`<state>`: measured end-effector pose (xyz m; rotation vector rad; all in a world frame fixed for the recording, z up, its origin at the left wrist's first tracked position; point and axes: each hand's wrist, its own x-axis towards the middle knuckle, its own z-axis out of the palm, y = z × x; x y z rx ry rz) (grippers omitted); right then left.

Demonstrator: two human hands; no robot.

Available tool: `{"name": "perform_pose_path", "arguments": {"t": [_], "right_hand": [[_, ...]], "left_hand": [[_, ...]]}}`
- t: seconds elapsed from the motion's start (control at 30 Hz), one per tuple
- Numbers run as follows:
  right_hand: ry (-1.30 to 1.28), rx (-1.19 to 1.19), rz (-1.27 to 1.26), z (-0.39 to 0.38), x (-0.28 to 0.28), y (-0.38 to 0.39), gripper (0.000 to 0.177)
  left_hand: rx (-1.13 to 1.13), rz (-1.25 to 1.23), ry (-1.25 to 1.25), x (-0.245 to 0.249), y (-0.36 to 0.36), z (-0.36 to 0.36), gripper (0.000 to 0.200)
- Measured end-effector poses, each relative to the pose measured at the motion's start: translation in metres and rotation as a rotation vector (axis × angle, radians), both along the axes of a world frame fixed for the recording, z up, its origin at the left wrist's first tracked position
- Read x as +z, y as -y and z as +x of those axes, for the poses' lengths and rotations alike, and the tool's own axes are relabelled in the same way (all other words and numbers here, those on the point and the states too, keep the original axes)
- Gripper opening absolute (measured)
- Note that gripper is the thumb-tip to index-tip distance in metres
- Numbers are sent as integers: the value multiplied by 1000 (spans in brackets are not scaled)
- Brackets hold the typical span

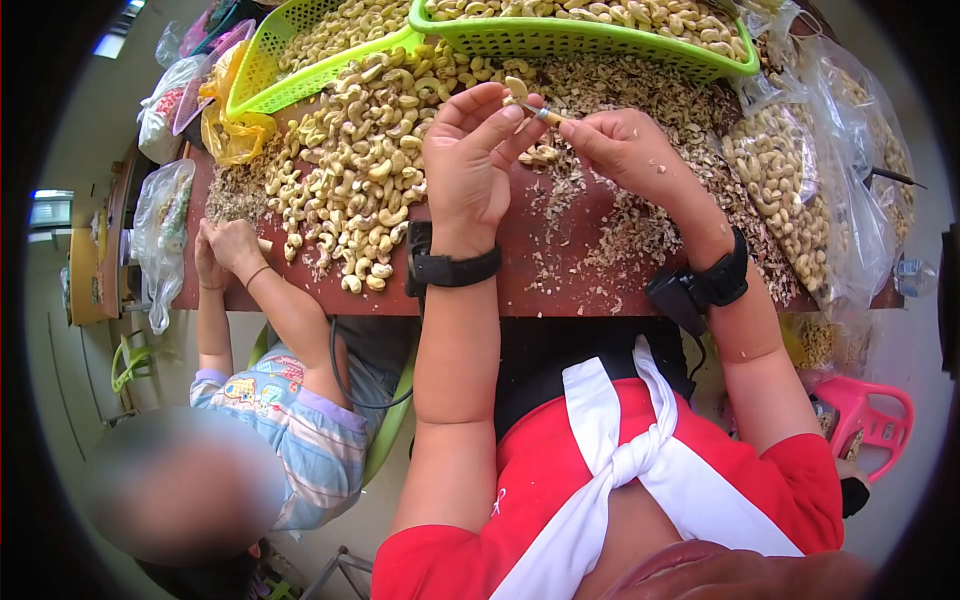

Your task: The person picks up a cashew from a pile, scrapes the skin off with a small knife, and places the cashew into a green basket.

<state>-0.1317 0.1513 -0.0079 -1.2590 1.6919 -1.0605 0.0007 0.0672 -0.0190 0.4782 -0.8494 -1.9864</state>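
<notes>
My left hand [468, 165] is raised over the table with its fingertips pinched around a single pale cashew nut [516, 88]. In my right hand [632, 150] is a small knife [548, 117] with a light wooden handle and a metal collar. Its short blade points left and meets the nut at my left fingertips. Behind and left of my left hand spreads a big heap of cashew nuts [360, 165]. Brown skin flakes [640, 225] cover the tabletop under and around my right hand.
Two green baskets [590, 45] of cashews stand at the back. Clear plastic bags of cashews [785, 185] lie to the right. At the left, another person's hands [232, 245] work at the edge of the red-brown table [470, 300], near a yellow plastic bag [232, 135].
</notes>
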Motion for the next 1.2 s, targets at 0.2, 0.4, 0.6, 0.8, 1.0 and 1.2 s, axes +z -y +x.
{"name": "perform_pose_path", "arguments": {"t": [0.2, 0.4, 0.6, 0.8, 1.0, 1.2], "right_hand": [[-131, -32, -76, 0, -2, 2, 42], [-250, -43, -132, 1, -3, 2, 43], [-257, -102, -198, 2, -3, 1, 42], [-119, -126, -23, -10, -1, 0, 43], [-103, -87, -41, -10, -1, 0, 43], [-123, -78, -53, -7, 4, -1, 42]], "left_hand": [[42, -23, 26, 1, -2, -1, 19], [85, -7, 48, 1, -4, -2, 17], [55, 37, 29, -1, -4, -2, 15], [-67, 144, 56, 0, 0, 6, 16], [-111, 119, 8, -3, 2, 5, 20], [-153, 110, 50, -1, 0, 3, 20]]}}
